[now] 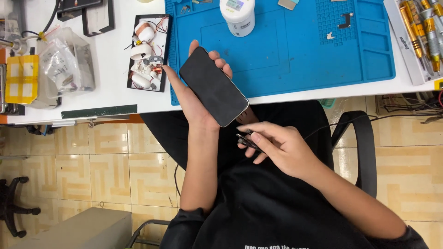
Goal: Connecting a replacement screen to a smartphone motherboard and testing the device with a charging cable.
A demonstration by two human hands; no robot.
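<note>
The left hand (194, 99) held a dark phone (213, 86) screen up, tilted, over the near edge of a blue mat (295, 55). Just below the phone's lower end, the right hand (277, 145) pinched the plug of a black cable (247, 139), which ran off to the right. A white jar (238, 16) stood on the mat. A black tray (148, 53) of small parts lay left of the mat on the white table (110, 69).

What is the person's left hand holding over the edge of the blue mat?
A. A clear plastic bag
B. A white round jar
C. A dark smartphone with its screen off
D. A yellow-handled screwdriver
C: the left hand cradles a dark smartphone, screen black, above the near edge of the blue mat, while the right hand pinches a black cable plug just below it.
</note>
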